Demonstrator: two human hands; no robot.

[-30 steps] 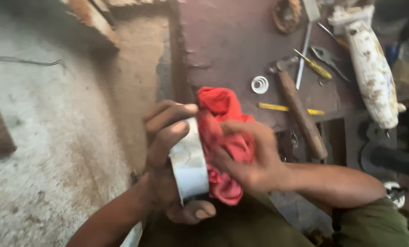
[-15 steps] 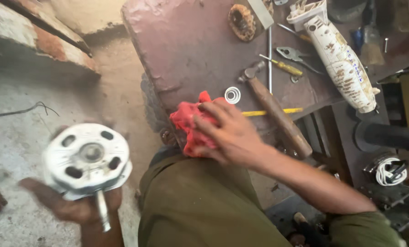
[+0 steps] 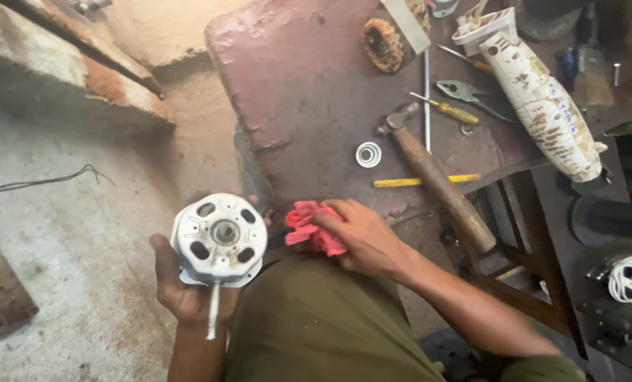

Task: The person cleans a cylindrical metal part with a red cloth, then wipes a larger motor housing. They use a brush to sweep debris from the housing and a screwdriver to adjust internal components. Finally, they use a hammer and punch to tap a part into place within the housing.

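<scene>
My left hand (image 3: pixel 182 293) holds a round white motor housing (image 3: pixel 219 239) with several holes and a thin metal shaft pointing down, out to the left of my knee. My right hand (image 3: pixel 364 237) presses a crumpled red cloth (image 3: pixel 310 226) against the near edge of the rusty metal table (image 3: pixel 309 92), just above my olive-clad leg (image 3: pixel 316 325).
On the table lie a wooden-handled hammer (image 3: pixel 440 185), a small white ring (image 3: pixel 368 153), a yellow pencil-like stick (image 3: pixel 425 180), a yellow-handled screwdriver (image 3: pixel 449 109), pliers (image 3: pixel 464 92), a round brush (image 3: pixel 382 44) and a stained white appliance body (image 3: pixel 542 106). Concrete floor and a wire (image 3: pixel 40 182) lie left.
My left hand carried the motor housing away from the cloth, then back toward my knee. My right hand took the red cloth down to the table's near edge.
</scene>
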